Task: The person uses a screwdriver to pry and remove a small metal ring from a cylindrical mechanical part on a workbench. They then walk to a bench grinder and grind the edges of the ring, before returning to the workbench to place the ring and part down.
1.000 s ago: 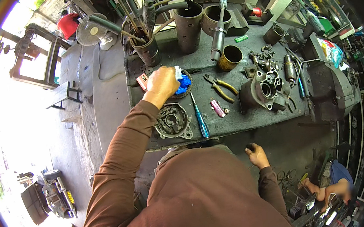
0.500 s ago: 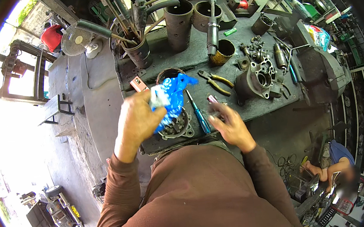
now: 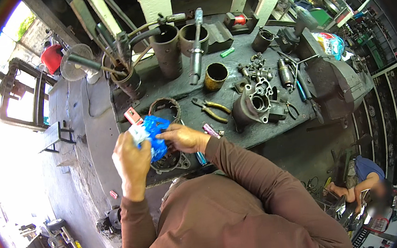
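Observation:
A crumpled blue plastic bag (image 3: pixel 157 124) with a white part is held up over the near left of the workbench. My left hand (image 3: pixel 131 158) is closed on the bag's left side. From the right, my right hand (image 3: pixel 181 138) reaches across, its fingers pinching the bag's right edge. Below the bag lies a round metal housing (image 3: pixel 182 164), partly hidden by it. Behind it rests a metal ring (image 3: pixel 176 106). A screwdriver's blue handle (image 3: pixel 201 158) shows below my right wrist, and a small pink tube (image 3: pixel 210 130) lies beside that wrist.
Yellow-handled pliers (image 3: pixel 215 112) and a gear housing (image 3: pixel 250 112) lie to the right. Tall metal cylinders (image 3: pixel 167 55) and a tool-filled can (image 3: pixel 130 85) stand at the back. A red-and-white box (image 3: pixel 132 115) sits left. Another person (image 3: pixel 363 175) crouches at the lower right.
My right hand has moved left from beside the pink tube and taken hold of the bag. The view has shifted, with the bench now farther left in it.

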Tool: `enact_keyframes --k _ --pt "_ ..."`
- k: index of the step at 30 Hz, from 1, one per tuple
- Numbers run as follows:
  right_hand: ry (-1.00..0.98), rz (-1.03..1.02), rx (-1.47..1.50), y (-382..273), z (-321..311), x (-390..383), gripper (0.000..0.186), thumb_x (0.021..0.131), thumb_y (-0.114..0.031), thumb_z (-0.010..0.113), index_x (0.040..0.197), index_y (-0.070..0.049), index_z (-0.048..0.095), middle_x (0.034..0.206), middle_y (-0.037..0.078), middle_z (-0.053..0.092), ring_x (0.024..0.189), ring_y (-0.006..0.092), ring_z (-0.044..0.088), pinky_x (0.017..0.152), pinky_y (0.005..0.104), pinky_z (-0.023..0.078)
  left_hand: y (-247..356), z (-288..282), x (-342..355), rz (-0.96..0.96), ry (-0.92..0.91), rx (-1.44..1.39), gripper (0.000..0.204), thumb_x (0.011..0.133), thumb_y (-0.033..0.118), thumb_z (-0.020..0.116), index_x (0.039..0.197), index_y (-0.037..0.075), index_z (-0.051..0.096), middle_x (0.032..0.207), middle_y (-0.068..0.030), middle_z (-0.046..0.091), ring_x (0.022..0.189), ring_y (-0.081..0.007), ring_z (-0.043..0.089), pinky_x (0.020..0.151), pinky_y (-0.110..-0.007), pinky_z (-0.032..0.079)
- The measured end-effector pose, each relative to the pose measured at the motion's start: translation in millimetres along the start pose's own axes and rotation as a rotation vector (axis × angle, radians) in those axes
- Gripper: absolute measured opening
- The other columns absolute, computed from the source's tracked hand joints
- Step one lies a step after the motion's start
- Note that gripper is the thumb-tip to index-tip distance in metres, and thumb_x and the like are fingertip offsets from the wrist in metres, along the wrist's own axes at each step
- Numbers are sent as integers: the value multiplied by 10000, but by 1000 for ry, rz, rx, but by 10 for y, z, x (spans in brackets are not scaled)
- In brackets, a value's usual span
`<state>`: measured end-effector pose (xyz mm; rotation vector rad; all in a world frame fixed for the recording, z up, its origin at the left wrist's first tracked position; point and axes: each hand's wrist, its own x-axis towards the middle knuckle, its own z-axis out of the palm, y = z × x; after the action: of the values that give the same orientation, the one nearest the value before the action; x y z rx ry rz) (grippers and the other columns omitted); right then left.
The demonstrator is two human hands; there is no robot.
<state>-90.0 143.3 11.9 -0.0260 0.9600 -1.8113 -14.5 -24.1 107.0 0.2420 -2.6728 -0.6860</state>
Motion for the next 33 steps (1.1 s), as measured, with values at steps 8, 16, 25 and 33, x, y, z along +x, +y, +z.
enact_keyframes --k 8,16,25,33 --pt "69 -419 -433 -184 116 -914 760 916 -314 897 1506 -17 523 1350 140 700 1240 215 651 1094 393 510 523 -56 -413 -250 -481 -1294 633 993 29 688 1558 -109 435 1448 -166 615 1348 -236 600 1160 -397 474" --pt "449 -455 -349 816 -1055 -2522 370 977 -64 768 1342 -34 720 1241 65 770 1152 176 695 1072 379 539 578 61 -332 -84 -1149 -957 528 973 65 780 1454 -60 601 1341 -191 722 1241 -270 708 1107 -410 549" --pt "1137 -58 128 2412 -2795 -3591 412 806 65 706 1212 11 738 1123 120 770 1039 254 732 923 428 586 488 438 -157 -153 -898 -503 420 963 2 715 1374 -60 648 1209 -135 735 1110 -204 707 1019 -353 565" --pt "938 224 -268 2312 -3603 -2949 353 848 -53 765 1200 -19 753 1079 112 773 961 232 700 879 441 566 789 273 -465 -248 -997 -409 522 956 77 767 1444 -27 613 1284 -128 722 1168 -217 691 1032 -370 553"
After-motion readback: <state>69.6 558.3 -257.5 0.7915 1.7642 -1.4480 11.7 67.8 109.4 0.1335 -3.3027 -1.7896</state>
